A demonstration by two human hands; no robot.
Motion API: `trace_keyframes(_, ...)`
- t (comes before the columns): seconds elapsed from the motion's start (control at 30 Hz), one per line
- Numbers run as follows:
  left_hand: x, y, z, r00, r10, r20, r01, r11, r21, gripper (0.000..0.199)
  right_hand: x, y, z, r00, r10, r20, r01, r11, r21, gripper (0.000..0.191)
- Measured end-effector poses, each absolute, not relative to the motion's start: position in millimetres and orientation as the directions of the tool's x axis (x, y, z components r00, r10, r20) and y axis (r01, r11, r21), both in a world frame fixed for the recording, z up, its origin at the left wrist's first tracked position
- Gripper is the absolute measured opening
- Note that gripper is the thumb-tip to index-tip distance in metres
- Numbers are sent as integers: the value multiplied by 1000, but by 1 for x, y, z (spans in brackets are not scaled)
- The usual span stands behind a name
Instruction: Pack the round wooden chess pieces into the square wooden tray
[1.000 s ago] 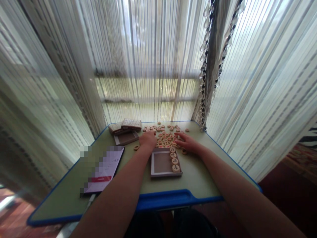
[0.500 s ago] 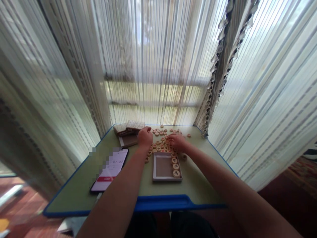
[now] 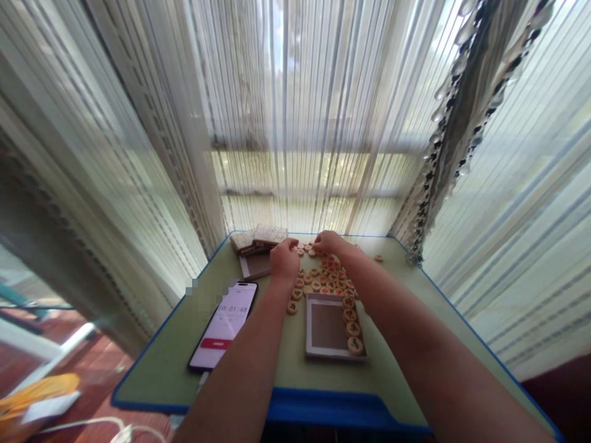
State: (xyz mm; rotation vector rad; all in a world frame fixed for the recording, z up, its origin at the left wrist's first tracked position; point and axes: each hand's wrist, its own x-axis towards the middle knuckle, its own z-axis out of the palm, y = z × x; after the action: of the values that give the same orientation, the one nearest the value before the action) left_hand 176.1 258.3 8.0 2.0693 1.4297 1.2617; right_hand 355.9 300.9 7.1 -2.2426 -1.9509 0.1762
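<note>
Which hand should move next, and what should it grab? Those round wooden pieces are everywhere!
Probably the left hand should pick up the lone wooden disc beside the tray. It lies very near that hand, and a row of discs already runs along the tray's right side.

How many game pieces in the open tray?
4 pieces, in one line down the right side of the tray; the right forearm could hide more near the tray's far right corner.

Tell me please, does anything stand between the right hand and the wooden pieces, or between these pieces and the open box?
Nothing visible does. The right hand is at the far end of the xiangqi pieces, and the pile reaches the far edge of the shallow box.
</note>
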Motion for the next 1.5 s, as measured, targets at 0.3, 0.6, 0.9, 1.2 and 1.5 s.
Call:
trace_keyframes(0.3,174,259,10,62,863,502,576,-442,688,29,348,296,3,161,980,117,940,-116,-321,33)
trace_keyframes(0.6,176,253,11,32,803,596,530,-519,671,29,331,211,26,61,914,402,811,189,-554,26)
trace_keyframes(0.9,180,238,11,160,641,750,544,-692,475,27,355,120,-3,225,841,492,446,360,-819,17)
trace_keyframes(1.2,190,203,12,743,398,538,358,-916,182,27,373,138,-18,363,865,346,231,276,-933,29)
trace_keyframes(1.5,194,198,18,788,422,448,262,-889,375,29,354,130,-10,254,920,298,36,299,-954,30)
